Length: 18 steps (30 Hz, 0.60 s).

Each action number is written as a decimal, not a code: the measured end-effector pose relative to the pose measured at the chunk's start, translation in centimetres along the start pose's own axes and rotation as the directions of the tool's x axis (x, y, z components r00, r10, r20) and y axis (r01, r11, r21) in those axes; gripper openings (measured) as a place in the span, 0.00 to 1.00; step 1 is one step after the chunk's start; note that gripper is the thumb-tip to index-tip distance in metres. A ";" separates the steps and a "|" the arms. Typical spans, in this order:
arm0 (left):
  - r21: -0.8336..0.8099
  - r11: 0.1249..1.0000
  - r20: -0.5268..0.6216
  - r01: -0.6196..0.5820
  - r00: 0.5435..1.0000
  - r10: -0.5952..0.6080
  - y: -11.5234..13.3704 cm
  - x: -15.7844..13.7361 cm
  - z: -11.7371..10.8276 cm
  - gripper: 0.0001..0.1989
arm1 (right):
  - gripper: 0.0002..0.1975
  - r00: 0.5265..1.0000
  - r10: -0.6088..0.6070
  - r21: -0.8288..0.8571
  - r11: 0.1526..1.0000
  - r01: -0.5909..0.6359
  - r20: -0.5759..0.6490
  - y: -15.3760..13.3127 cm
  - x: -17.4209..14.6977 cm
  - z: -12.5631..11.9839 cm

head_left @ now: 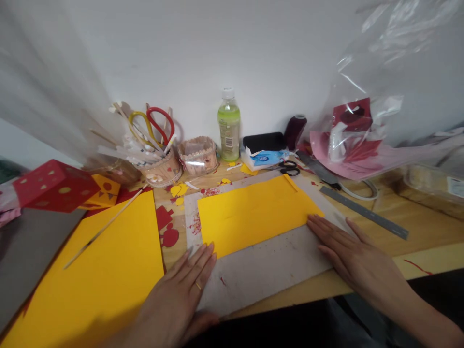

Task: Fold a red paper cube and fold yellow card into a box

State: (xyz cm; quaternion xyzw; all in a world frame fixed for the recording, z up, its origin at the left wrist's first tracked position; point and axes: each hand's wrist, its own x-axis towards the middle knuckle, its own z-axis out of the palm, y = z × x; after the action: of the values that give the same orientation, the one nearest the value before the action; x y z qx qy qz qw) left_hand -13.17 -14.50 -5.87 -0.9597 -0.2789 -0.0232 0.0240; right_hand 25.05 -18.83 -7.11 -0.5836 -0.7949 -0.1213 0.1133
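A yellow sheet of paper (pixel 250 212) lies on a grey board (pixel 261 280) in the middle of the table, with a narrow strip standing out near its far right corner. My left hand (pixel 186 285), a ring on one finger, rests with its fingers stretched out and the tips at the sheet's near left corner. At the near right corner, the outstretched fingers of my right hand (pixel 351 251) touch the paper's edge. Neither hand grips anything. A grey ruler (pixel 364 211) lies right of the board, and black-handled scissors (pixel 289 168) lie behind it.
A larger yellow sheet (pixel 108 270) with a thin stick (pixel 103 229) on it lies at left. Behind stand a cup (pixel 163 169) of tools, a small basket (pixel 198 157), a green drink bottle (pixel 229 128) and a tissue pack (pixel 266 157). A clear plastic container (pixel 435 186) sits at right.
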 end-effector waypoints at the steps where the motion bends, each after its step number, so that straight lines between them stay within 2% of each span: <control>1: 0.018 1.000 -0.015 0.001 1.000 -0.001 0.1 0.0 -0.2 0.45 | 0.26 1.000 0.015 0.002 1.000 -0.015 0.007 0.0 -0.1 0.0; 8: 0.108 0.994 -0.104 0.015 0.995 -0.004 0.6 -0.3 0.0 0.44 | 0.29 0.999 0.043 -0.099 0.994 -0.045 -0.019 0.0 -0.5 0.2; 12: 0.138 0.990 -0.098 0.035 0.995 -0.021 0.8 -0.4 0.2 0.38 | 0.28 0.999 0.039 -0.155 0.987 -0.044 -0.035 -0.1 -0.3 0.2; 18: 0.122 0.991 -0.101 0.054 0.994 -0.042 1.1 -0.6 0.2 0.36 | 0.28 0.996 0.085 -0.132 0.987 -0.089 -0.039 -0.2 -0.4 0.4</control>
State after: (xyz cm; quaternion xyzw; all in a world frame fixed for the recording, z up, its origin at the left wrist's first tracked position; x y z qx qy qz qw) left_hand -13.08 -15.71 -6.19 -0.9471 -0.3012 -0.0536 0.0968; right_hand 24.97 -19.11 -7.61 -0.6219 -0.7568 -0.1790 0.0925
